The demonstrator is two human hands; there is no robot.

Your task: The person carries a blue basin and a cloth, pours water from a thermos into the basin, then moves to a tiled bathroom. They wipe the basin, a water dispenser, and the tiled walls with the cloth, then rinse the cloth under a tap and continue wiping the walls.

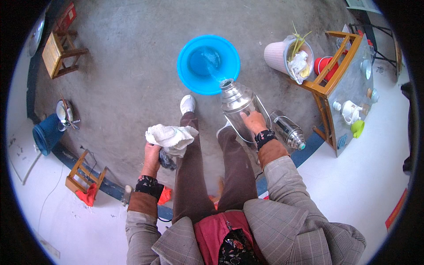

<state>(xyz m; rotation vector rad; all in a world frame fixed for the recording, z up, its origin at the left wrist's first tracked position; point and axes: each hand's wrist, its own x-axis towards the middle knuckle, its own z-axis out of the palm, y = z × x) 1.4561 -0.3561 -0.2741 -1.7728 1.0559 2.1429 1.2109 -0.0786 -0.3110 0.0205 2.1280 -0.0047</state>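
My right hand [254, 122] holds a large silver metal thermos flask [239, 99] by its body, with its wire handle hanging at the side. The flask is tilted, its uncapped mouth over the near rim of a round blue plastic basin [185, 76]. Water runs from the mouth into the basin. In my left hand [152, 155] is a crumpled white cloth [172, 136]; a dark, fuzzy thing [167, 160] hangs beneath it, too unclear to name. A second, smaller metal thermos [287, 130] with a green stopper is to the right of my right hand.
A pink waste bin [276, 57] holding rubbish and a wooden-framed table [351, 99] with a white teapot [351, 112] and green cup are at right. A red bucket [326, 68] is near the table. At left are a wooden stool [53, 54], a blue bucket [46, 134] and a small wooden stool [81, 165].
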